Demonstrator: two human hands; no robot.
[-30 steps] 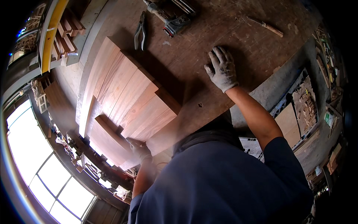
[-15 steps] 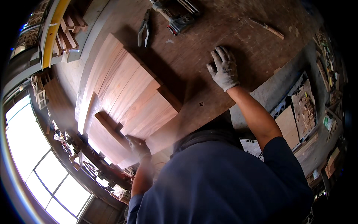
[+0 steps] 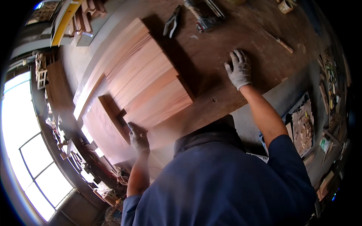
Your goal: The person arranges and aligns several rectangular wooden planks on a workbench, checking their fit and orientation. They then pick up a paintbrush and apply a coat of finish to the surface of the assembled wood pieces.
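My left hand (image 3: 139, 140), in a pale, dirty work glove, is at the near left edge of a group of flat reddish-brown wooden boards (image 3: 151, 77) lying side by side. Its fingers are partly lost in haze, with one dark fingertip pointing up beside a narrow upright wood strip (image 3: 114, 119). Whether that hand grips anything cannot be made out. To the right, my gloved right hand (image 3: 240, 69) lies flat on the brown worktable (image 3: 211, 83), fingers stretched out, holding nothing.
Pliers (image 3: 172, 22) and a tool with a red-marked end (image 3: 203, 20) lie beyond the boards. A thin wooden-handled tool (image 3: 281, 43) is at the far right. A yellow bar (image 3: 66, 22) stands by stacked wood pieces (image 3: 81, 22). Windows (image 3: 34, 158) are at left.
The whole view has shifted, so the boards, tools and right hand appear farther right. My left hand's fingers now point more upward. My right hand stays flat on the table.
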